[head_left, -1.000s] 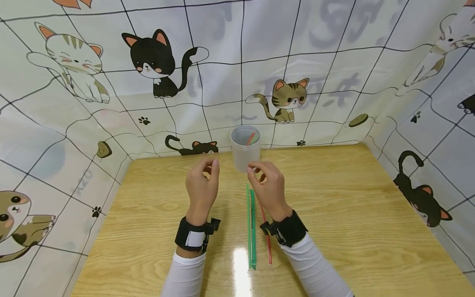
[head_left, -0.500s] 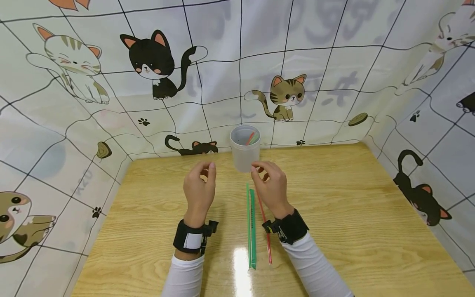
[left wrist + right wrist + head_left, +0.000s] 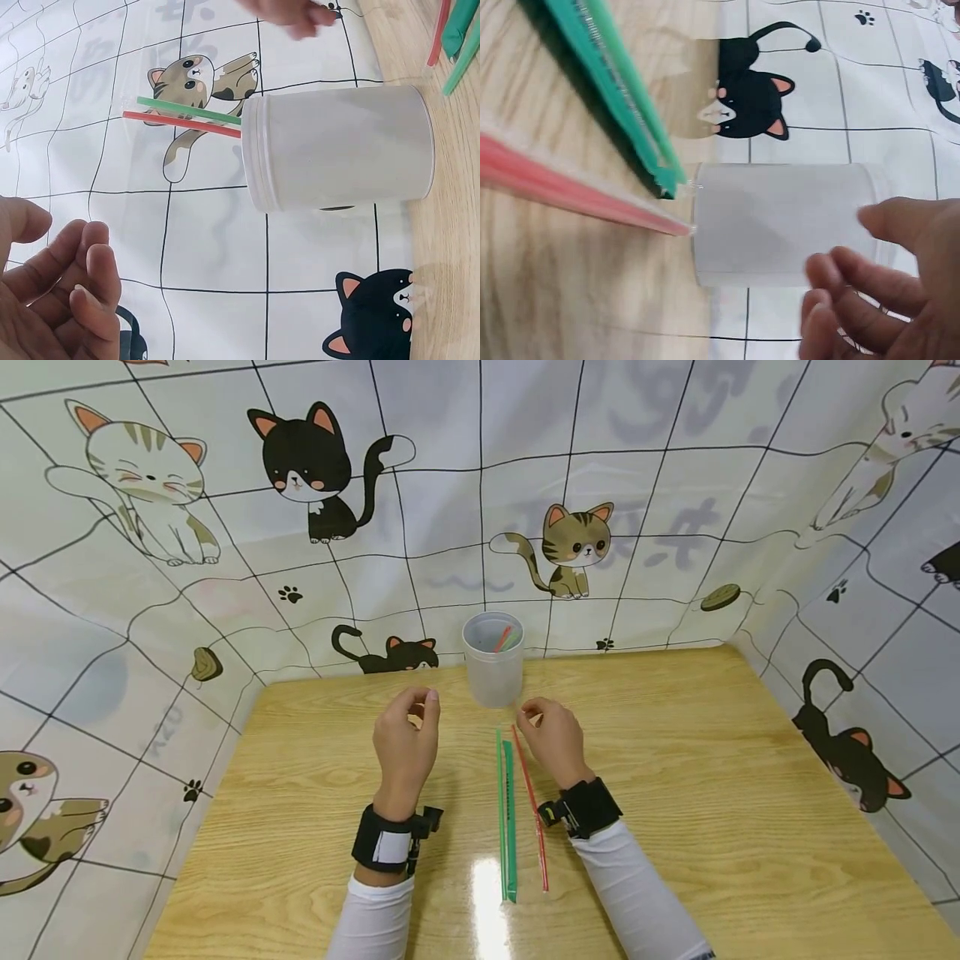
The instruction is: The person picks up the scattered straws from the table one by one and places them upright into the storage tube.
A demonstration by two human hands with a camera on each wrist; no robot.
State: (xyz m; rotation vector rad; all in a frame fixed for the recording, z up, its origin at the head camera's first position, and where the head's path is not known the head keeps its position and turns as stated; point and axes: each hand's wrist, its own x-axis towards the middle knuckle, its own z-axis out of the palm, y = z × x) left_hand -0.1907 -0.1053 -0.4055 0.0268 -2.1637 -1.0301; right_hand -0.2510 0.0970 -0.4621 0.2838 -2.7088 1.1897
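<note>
My left hand (image 3: 405, 747) hovers over the table left of the frosted plastic cup (image 3: 493, 681), fingers loosely curled with nothing in them. The right hand (image 3: 553, 743) is low at the cup's front right, beside the far end of a red straw (image 3: 534, 810). In the right wrist view a gap shows between its thumb and loosely bent fingers (image 3: 866, 281). Left of the red straw lie a thin green straw (image 3: 502, 827) and a wider green wrapped straw (image 3: 511, 827). A red straw (image 3: 184, 125) and a green straw (image 3: 187, 110) lean out of the cup's mouth.
The cup stands at the back edge of the wooden table (image 3: 675, 793). Behind it and at both sides hangs a white cloth (image 3: 442, 518) printed with cats and grid lines. Each wrist wears a black strap (image 3: 384, 839) with a small camera.
My right hand has come down and slightly right, uncovering the far end of the red straw. The left hand has shifted only a little. The head view has tilted slightly.
</note>
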